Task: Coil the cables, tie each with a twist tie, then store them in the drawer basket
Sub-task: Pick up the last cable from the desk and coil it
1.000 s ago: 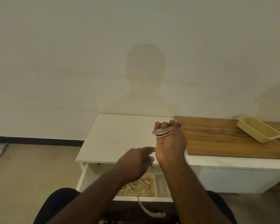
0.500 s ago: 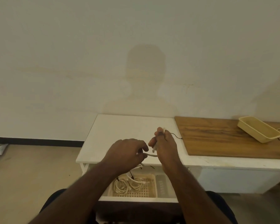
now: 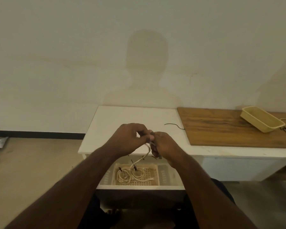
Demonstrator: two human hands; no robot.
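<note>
My left hand [image 3: 130, 138] and my right hand [image 3: 163, 144] meet above the front edge of the white table [image 3: 122, 118], both pinching a white cable [image 3: 146, 154]. A loose length of it hangs down between the hands toward the open drawer. In the drawer sits a beige lattice basket [image 3: 153, 176] holding two coiled white cables [image 3: 130, 176] bound with dark ties. A black twist tie [image 3: 174, 126] lies on the table top beyond my right hand.
A wooden board [image 3: 229, 128] covers the table's right part, with a shallow beige tray [image 3: 262, 119] at its far right end. More dark ties [image 3: 153, 157] lie at the drawer's back edge. A wall rises right behind the table.
My right hand came down from its raised position with the coil and met my left hand. The coil is no longer around the fingers; a cable length now hangs loose. A twist tie now shows on the table.
</note>
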